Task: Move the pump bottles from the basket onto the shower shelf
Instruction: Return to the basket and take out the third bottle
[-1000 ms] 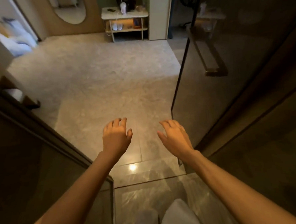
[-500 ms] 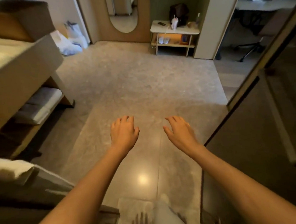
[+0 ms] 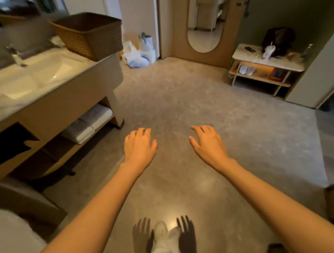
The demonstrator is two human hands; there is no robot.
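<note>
empty hands (image 3: 175, 145) over floor (image 3: 180, 98), basket (image 3: 91, 35) on vanity (image 3: 68, 96)

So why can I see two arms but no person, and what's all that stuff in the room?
The camera sits on the person's head and looks down, so you see only their own arms. The left hand and the right hand are both open and hold nothing. Below them is the bare floor. On the left is a sink counter, and a brown woven basket stands on it. What is inside the basket cannot be seen from here. Folded towels lie on the shelf underneath.
</note>
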